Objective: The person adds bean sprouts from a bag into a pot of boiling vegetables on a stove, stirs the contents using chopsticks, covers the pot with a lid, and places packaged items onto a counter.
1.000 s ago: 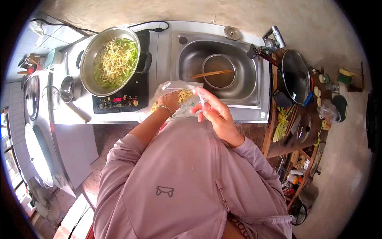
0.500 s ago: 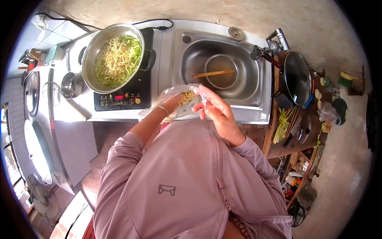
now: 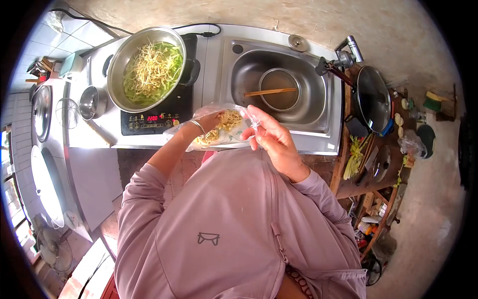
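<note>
A clear plastic bag [image 3: 238, 135] holding pale yellow, noodle-like strands [image 3: 217, 133] is in front of me at the counter edge. My right hand [image 3: 274, 144] pinches the bag's right corner between thumb and fingers. Reaching in from the left, my left hand [image 3: 211, 121] is inside the bag beside the strands; plastic and strands hide its fingers, so their grip is unclear. To the upper left, a steel pot [image 3: 113, 82] contains green shredded vegetables [image 3: 168, 65] with similar pale strands [image 3: 149, 70] heaped on top. It stands on a black induction cooker [image 3: 144, 127] with a lit red display.
Right of the cooker, a steel sink [image 3: 239, 112] holds a round bowl [image 3: 286, 102] with chopsticks [image 3: 271, 92] across it. A small saucepan [image 3: 92, 102] and wire strainer [image 3: 66, 113] lie left. A dark wok [image 3: 373, 97] stands right, above a shelf [image 3: 348, 187].
My left hand has drawn back leftward within the bag, exposing more strands below it. My right hand keeps its pinch on the bag's corner. The view has shifted slightly.
</note>
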### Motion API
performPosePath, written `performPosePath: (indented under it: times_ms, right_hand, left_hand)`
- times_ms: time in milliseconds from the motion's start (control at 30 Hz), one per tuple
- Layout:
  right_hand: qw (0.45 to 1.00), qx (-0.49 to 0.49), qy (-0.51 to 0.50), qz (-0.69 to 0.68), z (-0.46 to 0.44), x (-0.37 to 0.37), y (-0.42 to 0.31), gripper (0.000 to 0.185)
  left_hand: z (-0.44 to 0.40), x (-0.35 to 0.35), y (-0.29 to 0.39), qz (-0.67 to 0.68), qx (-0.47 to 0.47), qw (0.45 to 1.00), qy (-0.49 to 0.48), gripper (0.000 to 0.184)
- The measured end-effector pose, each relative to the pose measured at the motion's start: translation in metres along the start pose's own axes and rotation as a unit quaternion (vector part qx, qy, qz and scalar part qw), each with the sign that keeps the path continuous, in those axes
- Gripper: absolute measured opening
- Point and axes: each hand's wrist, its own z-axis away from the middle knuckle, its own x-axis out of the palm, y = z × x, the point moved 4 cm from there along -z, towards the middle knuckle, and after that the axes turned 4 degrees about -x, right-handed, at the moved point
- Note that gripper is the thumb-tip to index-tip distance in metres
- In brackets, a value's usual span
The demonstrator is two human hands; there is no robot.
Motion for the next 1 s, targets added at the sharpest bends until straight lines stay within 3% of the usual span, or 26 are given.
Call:
performPosePath:
  times_ms: [100, 167, 200, 300, 333, 433, 500, 567, 633, 700, 767, 833, 867, 933, 967, 1000]
  right_hand:
    - [1.000, -0.001, -0.013, 0.009, 0.002, 0.004, 0.001, 0.052]
    - [1.000, -0.004, -0.015, 0.007, 0.002, 0.006, 0.001, 0.052]
    - [1.000, -0.002, -0.013, 0.005, 0.002, 0.007, 0.001, 0.052]
    - [1.000, 0.002, -0.008, 0.013, 0.003, 0.007, 0.002, 0.052]
    - [1.000, 0.002, -0.006, 0.020, 0.004, 0.006, 0.003, 0.052]
    - [1.000, 0.007, 0.006, 0.019, 0.005, 0.005, 0.003, 0.052]
    - [1.000, 0.002, 0.013, 0.018, 0.005, 0.001, 0.004, 0.052]
    - [1.000, -0.005, 0.021, 0.015, 0.002, 0.000, 0.003, 0.052]
    - [0.999, -0.020, 0.019, 0.018, -0.001, 0.001, -0.002, 0.051]
    - [0.999, -0.030, 0.018, 0.023, -0.004, 0.002, -0.005, 0.052]
    - [0.999, -0.025, 0.023, 0.010, -0.007, 0.003, -0.006, 0.051]
    - [1.000, -0.025, 0.018, -0.001, -0.011, 0.003, -0.004, 0.052]
    - [1.000, -0.023, 0.016, -0.011, -0.012, 0.004, -0.003, 0.052]
    - [0.999, -0.025, 0.018, -0.011, -0.017, 0.005, -0.004, 0.052]
    - [0.999, -0.027, 0.020, -0.010, -0.020, 0.006, -0.005, 0.051]
    - [0.999, -0.027, 0.020, -0.011, -0.024, 0.008, -0.006, 0.051]
  left_hand:
    - [0.001, 0.004, 0.016, 0.044, -0.068, 0.997, -0.014, 0.026]
    - [0.005, 0.004, 0.035, -0.068, -0.236, 0.964, -0.105, 0.038]
    - [-0.003, 0.033, 0.019, -0.086, -0.167, 0.980, -0.058, 0.045]
    - [-0.008, 0.049, 0.026, -0.086, -0.198, 0.976, -0.038, 0.044]
    - [-0.010, 0.055, 0.023, -0.132, -0.163, 0.977, 0.024, 0.040]
    - [-0.008, 0.046, 0.019, -0.035, -0.179, 0.983, -0.022, 0.034]
    - [-0.002, 0.036, 0.013, -0.030, -0.168, 0.985, 0.023, 0.029]
    - [-0.006, 0.050, -0.011, -0.052, -0.016, 0.998, 0.035, 0.026]
    - [-0.005, 0.029, 0.004, -0.028, -0.056, 0.998, -0.014, 0.029]
    - [-0.010, 0.016, 0.015, -0.052, 0.008, 0.999, -0.010, 0.029]
    - [-0.004, 0.002, 0.022, -0.030, 0.007, 0.999, -0.006, 0.029]
    - [-0.004, 0.008, 0.007, 0.100, -0.062, 0.993, 0.013, 0.027]
    - [-0.003, 0.009, 0.001, 0.099, -0.063, 0.993, 0.013, 0.027]
    - [0.009, -0.007, 0.009, 0.264, -0.178, 0.945, -0.075, 0.025]
    - [0.012, -0.013, 0.010, 0.263, -0.179, 0.945, -0.075, 0.025]
    - [0.016, -0.016, 0.012, 0.393, -0.174, 0.898, -0.093, 0.025]
